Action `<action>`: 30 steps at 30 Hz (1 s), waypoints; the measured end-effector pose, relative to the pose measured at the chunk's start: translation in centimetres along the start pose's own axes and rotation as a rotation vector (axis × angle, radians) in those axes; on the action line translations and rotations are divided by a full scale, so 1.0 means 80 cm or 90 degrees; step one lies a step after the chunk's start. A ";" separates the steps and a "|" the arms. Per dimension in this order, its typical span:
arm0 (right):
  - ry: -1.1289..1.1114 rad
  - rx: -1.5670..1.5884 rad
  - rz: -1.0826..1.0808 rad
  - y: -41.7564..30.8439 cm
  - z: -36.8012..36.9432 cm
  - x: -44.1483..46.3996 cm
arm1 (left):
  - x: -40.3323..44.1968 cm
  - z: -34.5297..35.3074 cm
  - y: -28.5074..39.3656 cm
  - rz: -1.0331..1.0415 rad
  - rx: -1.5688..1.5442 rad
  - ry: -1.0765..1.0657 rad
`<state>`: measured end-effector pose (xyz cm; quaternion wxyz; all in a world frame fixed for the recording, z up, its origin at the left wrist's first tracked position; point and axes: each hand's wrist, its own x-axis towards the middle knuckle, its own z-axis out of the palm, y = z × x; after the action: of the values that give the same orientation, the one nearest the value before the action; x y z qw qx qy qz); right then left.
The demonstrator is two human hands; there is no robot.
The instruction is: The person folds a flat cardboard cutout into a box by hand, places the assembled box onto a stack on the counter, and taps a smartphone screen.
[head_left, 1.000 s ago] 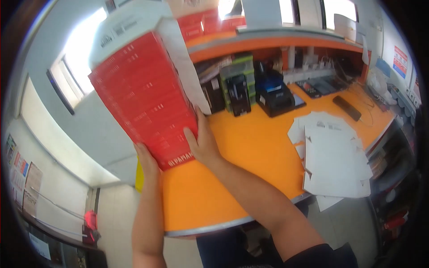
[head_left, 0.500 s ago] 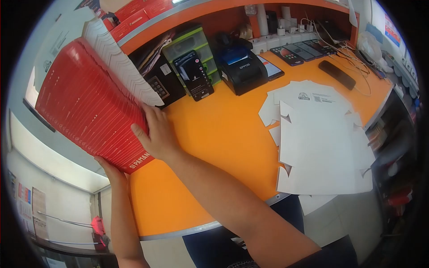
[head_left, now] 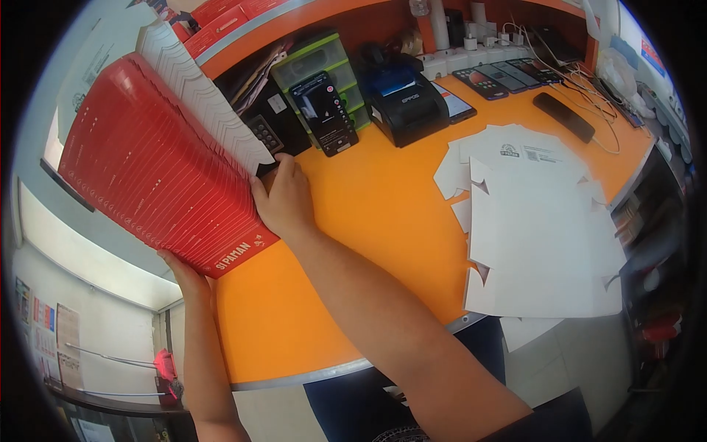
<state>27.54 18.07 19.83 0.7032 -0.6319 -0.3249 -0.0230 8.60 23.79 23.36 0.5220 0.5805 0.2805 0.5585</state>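
A thick stack of red printed cardboard sheets [head_left: 162, 169], marked "SI PAMAN" near its lower corner, stands tilted at the left of the desk. White zigzag-edged cardboard sheets [head_left: 195, 88] are behind it. My left hand [head_left: 185, 277] grips the red stack's lower left edge, its thumb showing and the other fingers hidden underneath. At the right edge my right hand [head_left: 289, 197] is closed, thumb against the red sheets and fingers bent beside the white ones. A loose pile of white die-cut cardboard sheets [head_left: 541, 236] lies at the right, overhanging the desk's front edge.
On the orange desk [head_left: 368, 243] stand a phone [head_left: 324, 114] leaning on green drawers [head_left: 346, 70], and a black receipt printer [head_left: 409, 110]. Several phones [head_left: 482, 82] and charging cables [head_left: 589, 92] are at the back right. Red boxes [head_left: 221, 33] sit on the upper shelf.
My right hand has shifted right along the stack's edge and its fingers have curled more. The lettering at the corner is now fully uncovered. My left hand stays at the lower edge.
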 end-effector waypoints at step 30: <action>-0.042 -0.085 0.021 0.011 -0.037 0.032 | 0.020 -0.031 -0.016 0.023 -0.022 -0.080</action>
<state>31.19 16.54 20.35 0.6489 -0.6830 -0.3352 -0.0124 6.98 26.31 22.31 0.5380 0.6105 0.2270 0.5351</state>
